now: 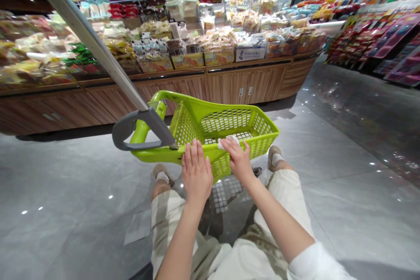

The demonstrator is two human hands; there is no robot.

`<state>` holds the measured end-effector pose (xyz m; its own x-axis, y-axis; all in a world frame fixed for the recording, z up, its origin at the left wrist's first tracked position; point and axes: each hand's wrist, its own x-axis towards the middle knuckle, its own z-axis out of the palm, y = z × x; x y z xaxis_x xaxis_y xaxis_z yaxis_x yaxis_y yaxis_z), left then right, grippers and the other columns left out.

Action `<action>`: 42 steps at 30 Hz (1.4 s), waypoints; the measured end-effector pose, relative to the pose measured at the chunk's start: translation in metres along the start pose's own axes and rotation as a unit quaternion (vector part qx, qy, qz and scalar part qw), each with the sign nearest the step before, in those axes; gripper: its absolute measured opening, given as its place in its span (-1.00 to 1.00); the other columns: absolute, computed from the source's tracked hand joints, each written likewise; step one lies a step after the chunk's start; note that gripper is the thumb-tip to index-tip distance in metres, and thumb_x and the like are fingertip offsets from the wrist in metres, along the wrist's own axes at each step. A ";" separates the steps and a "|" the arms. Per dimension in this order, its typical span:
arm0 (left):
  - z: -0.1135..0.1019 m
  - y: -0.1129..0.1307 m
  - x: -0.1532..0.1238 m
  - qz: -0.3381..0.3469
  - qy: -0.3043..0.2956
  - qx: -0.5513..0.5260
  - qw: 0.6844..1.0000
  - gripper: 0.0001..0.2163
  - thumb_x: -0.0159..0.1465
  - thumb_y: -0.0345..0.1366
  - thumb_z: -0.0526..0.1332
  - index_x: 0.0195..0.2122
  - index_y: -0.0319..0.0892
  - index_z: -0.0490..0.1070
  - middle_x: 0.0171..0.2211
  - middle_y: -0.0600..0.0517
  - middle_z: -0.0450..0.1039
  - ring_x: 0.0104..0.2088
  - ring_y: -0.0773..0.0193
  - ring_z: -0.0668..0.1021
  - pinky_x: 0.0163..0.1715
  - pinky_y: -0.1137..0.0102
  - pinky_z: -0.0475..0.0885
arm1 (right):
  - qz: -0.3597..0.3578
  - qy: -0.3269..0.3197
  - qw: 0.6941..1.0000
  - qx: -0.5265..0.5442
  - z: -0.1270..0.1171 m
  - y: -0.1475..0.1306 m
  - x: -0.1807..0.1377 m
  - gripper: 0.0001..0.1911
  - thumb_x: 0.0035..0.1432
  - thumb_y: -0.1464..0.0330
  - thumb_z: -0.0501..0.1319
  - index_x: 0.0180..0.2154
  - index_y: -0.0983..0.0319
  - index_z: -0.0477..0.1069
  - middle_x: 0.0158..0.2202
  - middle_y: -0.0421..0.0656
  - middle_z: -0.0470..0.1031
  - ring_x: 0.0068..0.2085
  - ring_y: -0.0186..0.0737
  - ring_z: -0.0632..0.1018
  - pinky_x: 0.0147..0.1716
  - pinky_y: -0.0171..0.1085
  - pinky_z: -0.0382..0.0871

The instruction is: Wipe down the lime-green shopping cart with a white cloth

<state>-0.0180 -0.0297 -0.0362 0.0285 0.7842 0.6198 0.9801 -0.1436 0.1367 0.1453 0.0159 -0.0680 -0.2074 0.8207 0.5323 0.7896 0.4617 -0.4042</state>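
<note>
A lime-green plastic shopping basket [229, 120] with a grey pull handle [131, 129] stands on the floor in front of my knees. My left hand [196, 170] lies flat on the basket's near rim, fingers stretched out together. My right hand [239, 157] rests on the same rim further right, its fingers pressing a small white cloth or tissue [227, 141] against the edge. The basket looks empty inside. My legs in light trousers and my shoes show below the basket.
A long silver handle pole [85, 35] slants up to the top left. A curved wooden display counter [229, 83] piled with packaged food runs behind the basket. Shelves of goods [387, 39] line the right. Glossy grey floor [344, 162] lies all around.
</note>
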 end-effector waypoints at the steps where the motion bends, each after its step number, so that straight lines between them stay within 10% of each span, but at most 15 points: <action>1: 0.000 0.000 0.000 -0.001 0.000 -0.003 1.000 -0.42 0.41 -0.31 -0.04 0.43 -0.30 -0.16 0.39 -0.19 0.09 0.41 -0.03 0.07 0.34 0.01 0.07 | 0.031 0.022 0.999 -0.019 -0.002 0.018 -0.005 -0.21 0.02 0.64 -0.02 0.27 0.06 0.24 0.26 -0.16 0.38 0.31 -0.20 0.30 0.29 0.03 -0.14; 6: 0.000 0.000 -0.001 -0.007 0.001 -0.008 1.000 -0.42 0.41 -0.30 -0.04 0.42 -0.29 -0.14 0.39 -0.18 0.10 0.41 -0.02 0.07 0.34 0.03 0.07 | 0.150 0.092 0.983 -0.060 -0.005 0.061 -0.015 -0.30 0.05 0.63 -0.04 0.19 0.11 0.34 0.24 -0.13 0.40 0.30 -0.11 0.32 0.26 0.12 -0.14; 16: 0.003 -0.002 -0.001 -0.005 -0.007 0.019 1.000 -0.46 0.41 -0.33 -0.01 0.40 -0.31 -0.03 0.39 -0.16 0.08 0.42 0.01 0.05 0.36 0.06 0.06 | -0.033 -0.024 0.996 0.077 0.012 -0.070 0.018 -0.30 0.11 0.59 -0.01 0.26 0.08 0.24 0.27 -0.17 0.36 0.32 -0.23 0.28 0.30 -0.03 -0.18; 27: 0.003 -0.002 -0.003 -0.015 -0.003 0.004 1.000 -0.42 0.40 -0.32 -0.01 0.42 -0.28 -0.11 0.39 -0.15 0.09 0.42 0.03 0.06 0.36 0.08 0.05 | 0.129 0.108 0.983 -0.071 -0.004 0.065 -0.016 -0.29 0.04 0.62 -0.04 0.19 0.08 0.35 0.21 -0.14 0.43 0.27 -0.09 0.35 0.26 0.15 -0.15; 37: 0.004 -0.003 -0.002 -0.003 0.001 0.020 1.000 -0.44 0.41 -0.33 -0.02 0.41 -0.31 -0.08 0.39 -0.17 0.08 0.42 -0.01 0.05 0.36 0.07 0.04 | -0.037 -0.042 0.996 0.073 0.007 -0.071 0.020 -0.29 0.10 0.58 -0.01 0.28 0.09 0.22 0.28 -0.16 0.34 0.32 -0.23 0.28 0.31 -0.01 -0.18; 42: 0.004 -0.004 -0.002 -0.006 0.001 0.016 1.000 -0.43 0.40 -0.32 -0.01 0.42 -0.31 -0.10 0.38 -0.17 0.11 0.41 0.01 0.07 0.36 0.07 0.05 | 0.003 -0.016 0.999 0.028 0.003 -0.015 0.003 -0.21 0.03 0.64 -0.03 0.28 0.06 0.22 0.27 -0.17 0.36 0.32 -0.22 0.28 0.30 0.04 -0.19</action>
<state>-0.0216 -0.0288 -0.0411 0.0156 0.7843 0.6202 0.9860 -0.1149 0.1205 0.1315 0.0125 -0.0628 -0.2212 0.8338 0.5059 0.7582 0.4733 -0.4485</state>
